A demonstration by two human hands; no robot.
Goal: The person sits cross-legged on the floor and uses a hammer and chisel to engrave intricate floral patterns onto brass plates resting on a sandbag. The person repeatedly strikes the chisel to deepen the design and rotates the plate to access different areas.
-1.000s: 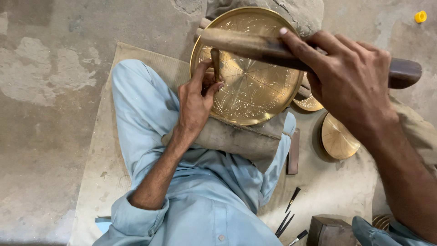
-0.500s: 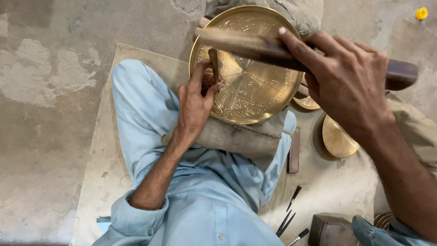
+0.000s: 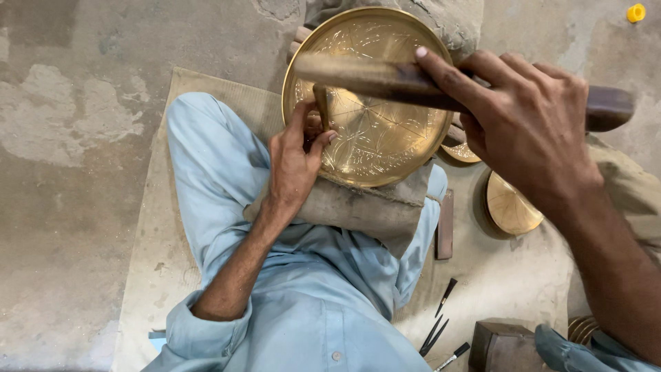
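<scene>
two hands (image 3: 292,162) (image 3: 530,124) — one chisel (image 3: 320,103), one mallet (image 3: 385,77)

No packages, labels, signs or screens show anywhere in this view, not on the floor and not on the mat.

Small brass dish (image 3: 511,206), loose punches (image 3: 441,318), yellow cap (image 3: 635,12).
</scene>
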